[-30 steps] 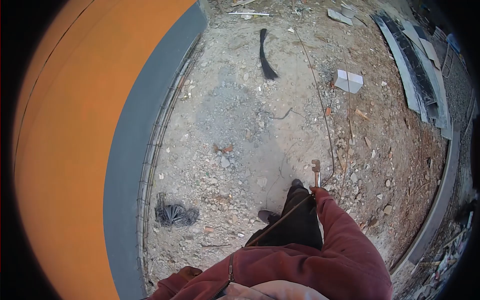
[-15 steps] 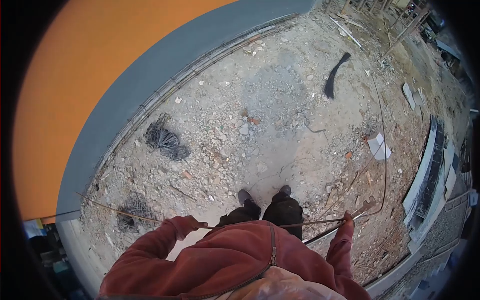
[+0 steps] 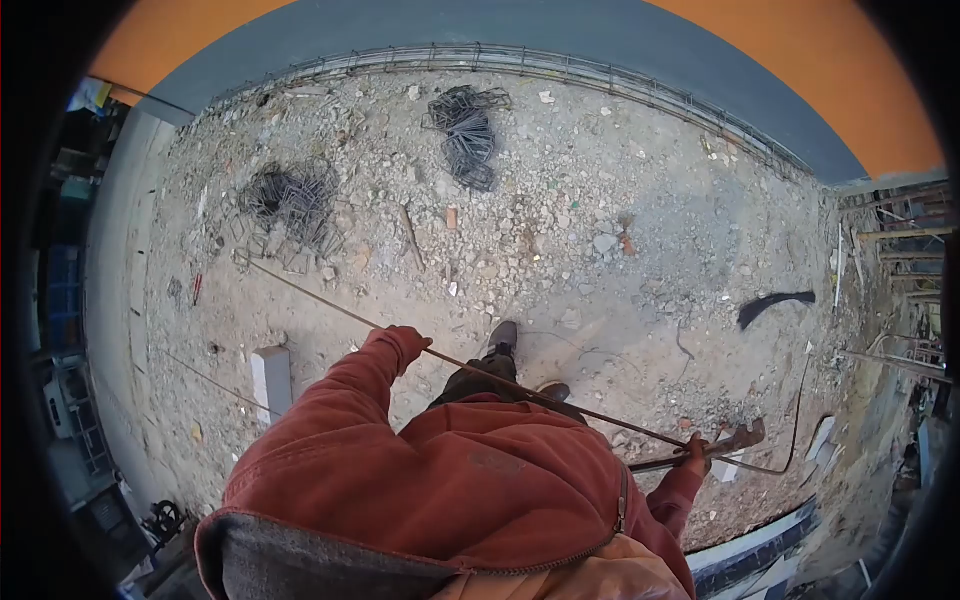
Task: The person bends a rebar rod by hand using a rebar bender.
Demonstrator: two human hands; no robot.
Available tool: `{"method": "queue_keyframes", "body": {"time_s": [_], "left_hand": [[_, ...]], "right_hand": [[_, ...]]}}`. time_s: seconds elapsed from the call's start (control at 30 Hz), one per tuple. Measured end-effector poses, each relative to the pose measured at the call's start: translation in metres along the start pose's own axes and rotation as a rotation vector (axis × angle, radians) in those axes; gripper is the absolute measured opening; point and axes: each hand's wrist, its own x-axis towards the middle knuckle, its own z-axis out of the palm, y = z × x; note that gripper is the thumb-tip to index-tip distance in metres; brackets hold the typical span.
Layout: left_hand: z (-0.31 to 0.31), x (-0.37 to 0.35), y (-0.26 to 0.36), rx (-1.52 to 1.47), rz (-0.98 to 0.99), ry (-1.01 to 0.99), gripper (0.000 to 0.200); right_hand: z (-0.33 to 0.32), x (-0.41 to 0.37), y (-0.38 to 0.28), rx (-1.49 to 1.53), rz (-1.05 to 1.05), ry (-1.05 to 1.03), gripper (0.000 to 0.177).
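A long, thin, rusty steel rod (image 3: 560, 400) runs slantwise across the front of my body. My left hand (image 3: 408, 343) is closed around it left of my legs, and its far left end sticks out over the rubble. Lower right, my right hand (image 3: 692, 456) is closed at the rod and at the shaft of a long-handled metal tool with a rusty, notched head (image 3: 745, 437); the exact grip of the fingers is partly hidden. Beyond this hand the rod bends sharply and its thin end points upward.
Two heaps of bent steel stirrups (image 3: 468, 138) (image 3: 295, 200) lie on stony ground. A dark bundle of wire (image 3: 775, 306) is at right. A pale block (image 3: 271, 382) stands at left. Rebar cages (image 3: 600, 72) lie along the grey and orange wall. Wooden poles (image 3: 905, 235) stand far right.
My view and body have turned to the left, so the wall now spans the top. Both hands keep hold of the rod, and one foot has stepped ahead of the other.
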Motion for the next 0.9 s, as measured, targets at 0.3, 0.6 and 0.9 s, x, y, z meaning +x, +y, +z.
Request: {"method": "queue_keyframes", "body": {"time_s": [0.3, 0.6, 0.9], "left_hand": [[0.086, 0.005, 0.021, -0.266, -0.115, 0.086, 0.078], [0.099, -0.019, 0.0, -0.312, -0.317, 0.445, 0.031], [-0.037, 0.006, 0.079, 0.012, 0.512, 0.609, 0.044]], "right_hand": [[0.052, 0.03, -0.038, 0.029, -0.223, -0.195, 0.022], [0.061, 0.019, -0.038, -0.021, -0.244, -0.372, 0.018], [0.086, 0.015, 0.02, 0.004, -0.09, -0.356, 0.022]]}}
